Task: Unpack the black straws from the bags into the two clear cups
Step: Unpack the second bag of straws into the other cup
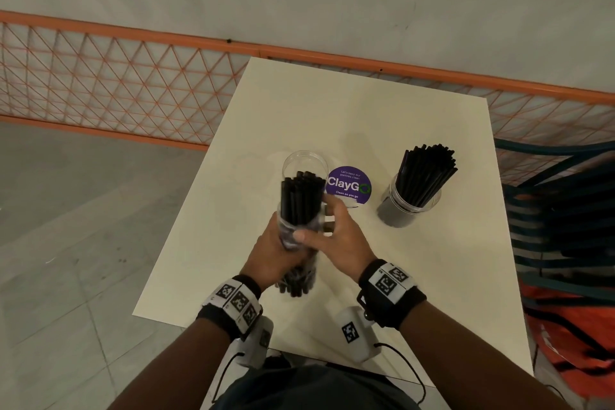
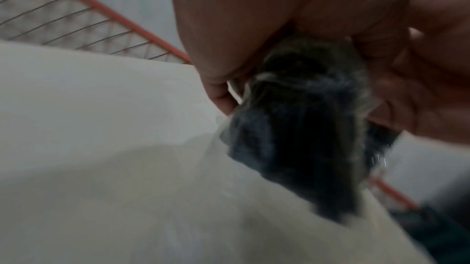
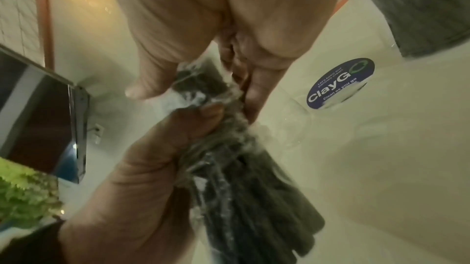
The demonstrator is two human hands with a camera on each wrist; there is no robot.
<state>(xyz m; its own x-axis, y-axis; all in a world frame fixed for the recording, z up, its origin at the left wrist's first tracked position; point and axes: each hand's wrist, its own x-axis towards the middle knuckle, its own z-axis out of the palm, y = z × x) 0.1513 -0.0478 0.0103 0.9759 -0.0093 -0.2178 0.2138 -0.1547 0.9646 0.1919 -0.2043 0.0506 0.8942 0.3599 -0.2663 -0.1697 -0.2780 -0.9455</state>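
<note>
The left hand [image 1: 276, 248] is wrapped around the middle of a bundle of black straws [image 1: 299, 200] in a clear plastic bag [image 1: 289, 236], holding it above the near half of the white table [image 1: 416, 276]. The bundle points away from the person: its far ends stand bare, and its near ends stick out below the hand towards the table's near edge. The right hand [image 1: 339, 236] meets the bundle from the right, thumb across the front and fingers curled behind, pinching the crumpled plastic. In the right wrist view, that thumb [image 3: 150, 79] and the fingers [image 3: 257, 91] close on the wrinkled film just above the left hand [image 3: 152, 167]. The left wrist view is blurred and shows only the dark bundle [image 2: 302, 137] in film held between both hands.

An empty clear cup [image 1: 304, 161] stands just beyond the far ends of the held straws, near the table's middle; whether the straws touch it cannot be told. To its right lies a round purple ClayGo sticker [image 1: 349, 185], flat on the table. Further right, towards the right edge, a second clear cup [image 1: 407, 206] stands upright, packed with black straws [image 1: 427, 173] that fan out above its rim.

An orange mesh fence [image 1: 116, 76] runs behind the table's far edge, and a dark green chair [image 1: 562, 210] stands off the right edge.
</note>
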